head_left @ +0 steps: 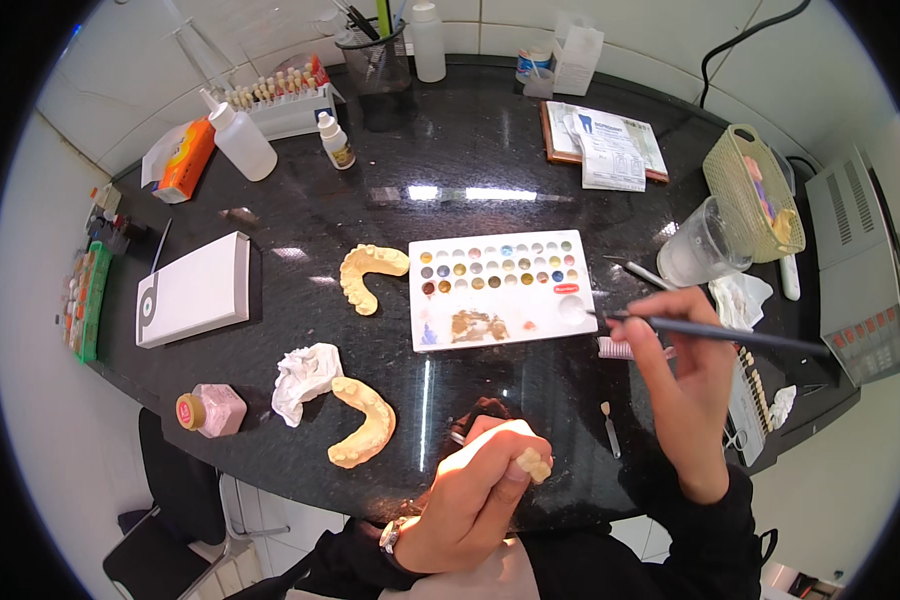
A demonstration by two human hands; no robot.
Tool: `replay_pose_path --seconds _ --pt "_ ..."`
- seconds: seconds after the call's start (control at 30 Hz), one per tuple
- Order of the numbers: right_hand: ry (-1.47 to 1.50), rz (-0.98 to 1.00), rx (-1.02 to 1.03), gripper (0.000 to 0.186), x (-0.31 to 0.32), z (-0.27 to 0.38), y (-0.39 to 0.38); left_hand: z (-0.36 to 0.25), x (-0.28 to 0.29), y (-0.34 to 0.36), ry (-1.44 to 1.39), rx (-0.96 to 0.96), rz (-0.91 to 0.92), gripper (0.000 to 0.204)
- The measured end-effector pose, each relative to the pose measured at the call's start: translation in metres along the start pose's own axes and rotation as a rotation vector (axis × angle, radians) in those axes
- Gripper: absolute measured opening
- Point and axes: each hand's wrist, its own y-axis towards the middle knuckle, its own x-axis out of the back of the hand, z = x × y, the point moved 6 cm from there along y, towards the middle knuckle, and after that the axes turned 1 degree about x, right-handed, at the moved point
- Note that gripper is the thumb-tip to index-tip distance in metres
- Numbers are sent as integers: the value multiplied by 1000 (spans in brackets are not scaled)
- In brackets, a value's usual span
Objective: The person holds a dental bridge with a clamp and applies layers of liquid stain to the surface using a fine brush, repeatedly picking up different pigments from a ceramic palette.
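Note:
My left hand, low in the middle, is closed on a small cream-coloured dental piece that shows beside my thumb. My right hand pinches a long dark brush, its tip over the round well at the lower right of a white paint palette. The palette has rows of coloured wells and smears of paint. Left of it lies a yellow plaster dental arch; a second arch lies nearer, against crumpled white material. A small metal tool lies below the palette's right end.
On the black counter stand bottles, a pink jar, a white box, shade guides, a pen cup, papers, a glass and a basket. A grey appliance is at right, a chair lower left.

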Motion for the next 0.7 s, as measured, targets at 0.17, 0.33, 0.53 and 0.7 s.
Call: replay_pose_path --seconds 0.17,0.33,0.53,0.7 --pt "312 -10 190 17 -10 36 -41 -2 -1 2 -22 12 -27 14" --pt "332 -100 199 33 -23 44 -67 -8 -1 2 -7 44 -8 16" --pt "232 -13 196 33 -23 53 -69 -4 0 -1 -9 70 -30 17" --pt "264 -42 166 32 -23 53 -69 -9 0 3 41 35 5 17"
